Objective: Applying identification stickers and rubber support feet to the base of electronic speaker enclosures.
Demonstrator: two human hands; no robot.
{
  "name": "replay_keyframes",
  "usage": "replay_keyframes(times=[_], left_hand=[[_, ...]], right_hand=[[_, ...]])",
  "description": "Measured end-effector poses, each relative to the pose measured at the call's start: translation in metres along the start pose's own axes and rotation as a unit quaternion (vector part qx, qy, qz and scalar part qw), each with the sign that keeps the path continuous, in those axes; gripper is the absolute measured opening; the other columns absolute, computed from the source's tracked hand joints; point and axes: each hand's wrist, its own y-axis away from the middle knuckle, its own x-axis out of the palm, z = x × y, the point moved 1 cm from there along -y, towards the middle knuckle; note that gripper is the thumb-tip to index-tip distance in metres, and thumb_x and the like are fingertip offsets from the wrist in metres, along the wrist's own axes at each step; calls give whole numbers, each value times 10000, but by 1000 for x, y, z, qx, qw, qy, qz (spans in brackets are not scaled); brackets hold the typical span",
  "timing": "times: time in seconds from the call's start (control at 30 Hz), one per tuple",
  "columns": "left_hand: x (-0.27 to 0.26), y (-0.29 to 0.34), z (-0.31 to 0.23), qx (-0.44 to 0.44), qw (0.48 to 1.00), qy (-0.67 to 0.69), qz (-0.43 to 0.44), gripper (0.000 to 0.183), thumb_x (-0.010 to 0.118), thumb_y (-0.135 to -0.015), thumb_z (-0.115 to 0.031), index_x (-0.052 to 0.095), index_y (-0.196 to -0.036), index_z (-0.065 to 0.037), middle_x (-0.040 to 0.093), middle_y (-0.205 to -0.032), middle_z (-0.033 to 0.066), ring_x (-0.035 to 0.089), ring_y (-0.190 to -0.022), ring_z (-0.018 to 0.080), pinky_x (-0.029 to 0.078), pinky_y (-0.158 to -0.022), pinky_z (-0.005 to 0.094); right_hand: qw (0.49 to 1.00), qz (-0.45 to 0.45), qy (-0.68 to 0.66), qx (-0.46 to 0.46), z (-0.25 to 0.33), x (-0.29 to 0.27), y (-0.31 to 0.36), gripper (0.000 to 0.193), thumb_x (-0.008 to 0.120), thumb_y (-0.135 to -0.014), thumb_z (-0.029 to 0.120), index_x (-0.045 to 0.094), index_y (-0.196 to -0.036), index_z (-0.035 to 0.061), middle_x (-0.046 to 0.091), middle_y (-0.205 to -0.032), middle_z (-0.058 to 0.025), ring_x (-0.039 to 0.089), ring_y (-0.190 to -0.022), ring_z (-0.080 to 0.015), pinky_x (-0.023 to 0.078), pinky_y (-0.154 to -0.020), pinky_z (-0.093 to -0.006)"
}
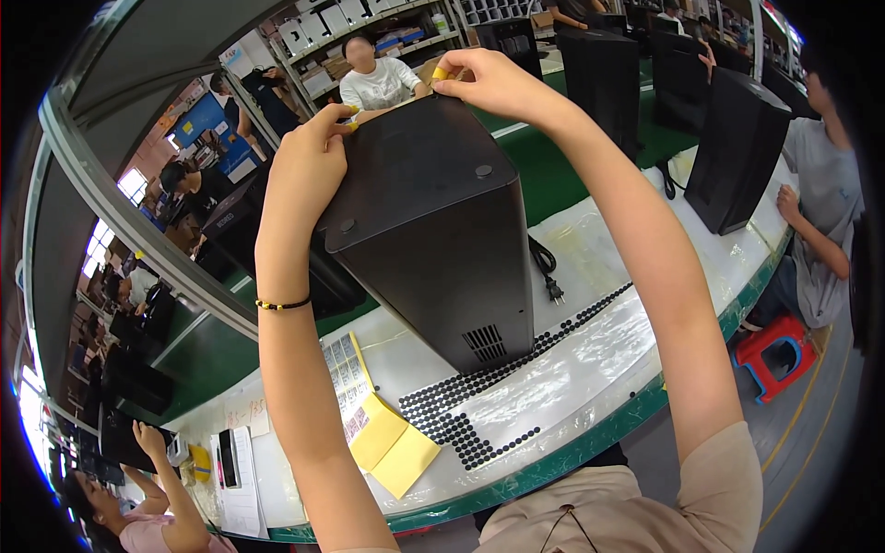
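A tall black box-shaped housing [429,267] stands on the bench in front of me, with vent slots low on its near side. On its top face, two small round black feet [483,171] sit at the near corners. My left hand [304,170] is at the far left of the top, fingers pinched together at the edge. At the far right corner, my right hand [502,88] pinches too, thumb against forefinger. Yellow coverings show on fingertips of both hands. Anything between the fingers is too small or hidden to make out.
A sheet of black round pads [479,392] lies by the housing's base. Left of it are a yellow paper pad [392,445] and a label sheet [343,369]. A power cord [546,272] lies right. Another black housing [737,152] stands beside a co-worker; a red stool [776,355] is below.
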Motion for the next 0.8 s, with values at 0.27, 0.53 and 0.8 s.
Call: replay_keyframes(times=[0.27, 0.53, 0.8], left_hand=[[3, 0, 5, 6, 1000, 27, -3, 280, 466, -885, -44, 655, -1089, -78, 697, -967, 151, 666, -887, 327, 513, -800, 354], [4, 0, 5, 2, 1000, 29, -4, 265, 460, -895, -63, 661, -1066, -52, 694, -954, 166, 666, -888, 334, 512, -796, 351], [4, -1, 7, -11, 999, 32, -5, 260, 467, -897, -85, 668, -1059, -59, 697, -950, 156, 671, -875, 319, 507, -778, 337]], right_hand=[[997, 67, -16, 36, 0, -8, -1, 288, 608, -908, 294, 625, -970, 14, 611, -818, -43, 533, -763, -122, 437, -728, -277], [996, 82, -11, 15, 4, -11, -2, 273, 616, -907, 289, 632, -952, 20, 594, -783, -26, 515, -738, -113, 426, -705, -275], [998, 59, 1, -14, 14, -13, 8, 276, 568, -941, 270, 632, -1002, 8, 589, -842, -43, 537, -777, -144, 438, -742, -277]])
